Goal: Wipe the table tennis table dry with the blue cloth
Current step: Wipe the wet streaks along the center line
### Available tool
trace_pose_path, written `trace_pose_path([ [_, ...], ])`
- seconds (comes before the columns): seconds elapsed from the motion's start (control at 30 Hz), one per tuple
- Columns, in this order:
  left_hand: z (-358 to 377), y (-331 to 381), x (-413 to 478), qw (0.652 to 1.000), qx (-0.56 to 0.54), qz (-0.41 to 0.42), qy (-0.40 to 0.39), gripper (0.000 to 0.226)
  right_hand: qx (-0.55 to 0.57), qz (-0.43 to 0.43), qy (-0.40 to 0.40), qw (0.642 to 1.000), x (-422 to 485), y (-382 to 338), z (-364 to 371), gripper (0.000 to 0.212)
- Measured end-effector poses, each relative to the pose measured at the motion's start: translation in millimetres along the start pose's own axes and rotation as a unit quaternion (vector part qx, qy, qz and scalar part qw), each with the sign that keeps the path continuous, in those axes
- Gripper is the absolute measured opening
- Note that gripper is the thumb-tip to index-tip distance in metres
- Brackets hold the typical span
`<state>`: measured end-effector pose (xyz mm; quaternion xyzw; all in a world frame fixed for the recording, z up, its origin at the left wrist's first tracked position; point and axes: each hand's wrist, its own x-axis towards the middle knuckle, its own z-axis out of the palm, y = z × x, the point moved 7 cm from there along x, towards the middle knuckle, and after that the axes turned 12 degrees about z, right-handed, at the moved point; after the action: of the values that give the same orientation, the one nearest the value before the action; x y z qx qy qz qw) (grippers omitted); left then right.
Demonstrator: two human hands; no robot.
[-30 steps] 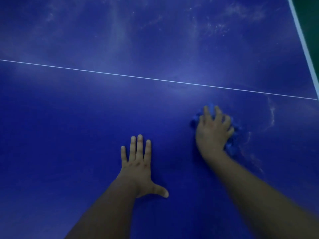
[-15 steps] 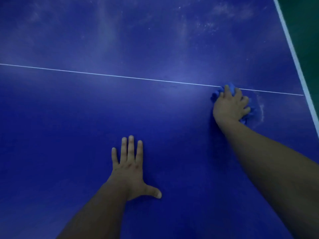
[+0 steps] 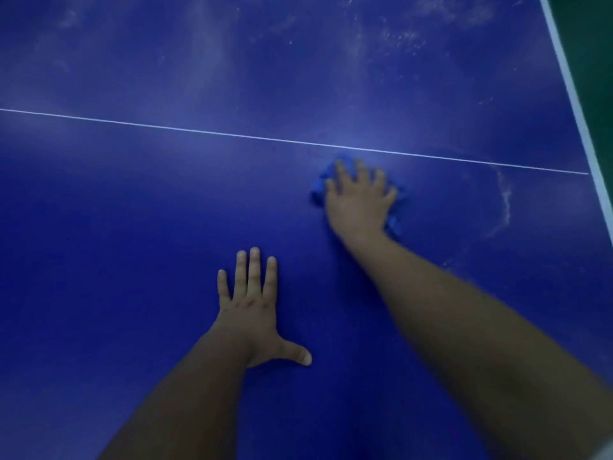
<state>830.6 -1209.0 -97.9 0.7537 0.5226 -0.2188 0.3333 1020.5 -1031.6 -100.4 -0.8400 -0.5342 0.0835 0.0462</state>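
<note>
Blue crumpled cloth (image 3: 318,189) is held bunched under the right hand (image 3: 358,204), fingers bent over it, beside the white line (image 3: 166,127) on the dark blue table (image 3: 99,227); the left hand (image 3: 250,310) is laid flat. Whitish streaks (image 3: 506,200) rightward may be missed.

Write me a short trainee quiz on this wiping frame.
1. True or false: the left hand lies flat on the table, holding nothing.
2. Relative to the thin white line, the blue cloth is: A beyond it; B on the near side, under the right hand; C under the left hand.
3. Fill in: a whitish streak curves on the table to the ____ of the right hand.
Key: 1 true; 2 B; 3 right.
</note>
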Motion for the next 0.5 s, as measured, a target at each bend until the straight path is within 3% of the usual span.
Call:
trace_pose_path([
  [0.1, 1.3, -1.3, 1.9, 1.0, 0.002, 0.005, -0.003, 0.165, 0.023, 0.139, -0.006, 0.99, 45.7, 93.2, -24.7, 0.054],
  [0.2, 2.0, -2.8, 1.3, 1.0, 0.002, 0.008, -0.003, 0.164, 0.017, 0.142, -0.039, 0.989, 37.6, 110.3, -27.4, 0.055],
  [0.3, 2.4, -2.5, 1.1, 1.0, 0.004, 0.008, 0.006, 0.165, -0.022, -0.028, -0.03, 0.999, -30.5, 47.8, -8.4, 0.051],
  [0.37, 1.2, -3.2, 0.7, 1.0, 0.006, 0.007, 0.017, 0.165, -0.019, -0.155, -0.032, 0.987, -101.1, 17.9, 4.1, 0.049],
  [0.5, 0.5, -2.3, -5.1, 0.997, -0.003, 0.035, 0.065, 0.161, -0.031, -0.306, -0.065, 0.949, -220.1, 58.8, 10.3, 0.046],
])
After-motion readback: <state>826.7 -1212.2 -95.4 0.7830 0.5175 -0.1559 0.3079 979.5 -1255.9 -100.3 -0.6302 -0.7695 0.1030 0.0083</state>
